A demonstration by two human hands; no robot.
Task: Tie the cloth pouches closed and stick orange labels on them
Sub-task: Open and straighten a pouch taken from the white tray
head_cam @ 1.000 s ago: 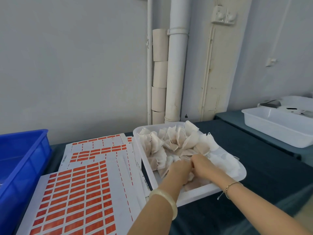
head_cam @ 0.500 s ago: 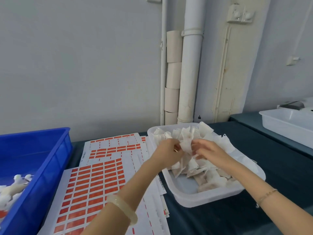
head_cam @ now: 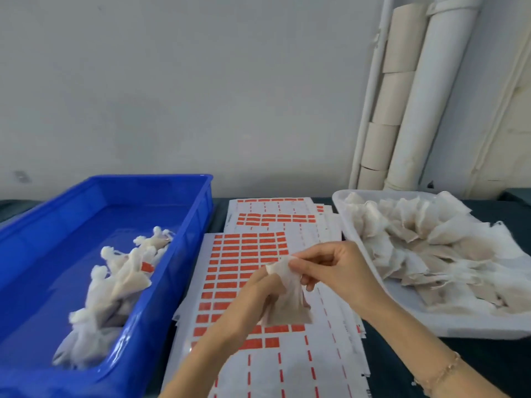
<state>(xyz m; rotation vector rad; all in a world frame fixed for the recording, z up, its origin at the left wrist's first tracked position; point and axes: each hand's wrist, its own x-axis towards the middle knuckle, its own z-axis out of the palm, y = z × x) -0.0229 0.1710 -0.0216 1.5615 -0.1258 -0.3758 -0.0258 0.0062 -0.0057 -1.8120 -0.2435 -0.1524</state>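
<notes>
One white cloth pouch (head_cam: 290, 300) hangs above the label sheets, held by both hands. My left hand (head_cam: 258, 294) grips its body from the left. My right hand (head_cam: 336, 268) pinches its gathered top edge. Beneath lie sheets of orange labels (head_cam: 244, 259), partly used, with more sheets (head_cam: 273, 216) behind. A white tray (head_cam: 465, 326) on the right holds a heap of untied pouches (head_cam: 431, 239). In the blue bin (head_cam: 178, 254) on the left lie several tied pouches (head_cam: 115, 282), one showing an orange label (head_cam: 147, 266).
The dark table (head_cam: 402, 369) carries everything. Behind it stands a grey wall with white pipes (head_cam: 425, 96) and stacked cardboard rolls (head_cam: 388, 110) at the back right. The bin's right wall sits close beside the label sheets.
Both hands lifted a pouch out of the white tray and brought it left over the label sheets. The view swung left, bringing the blue bin fully into sight.
</notes>
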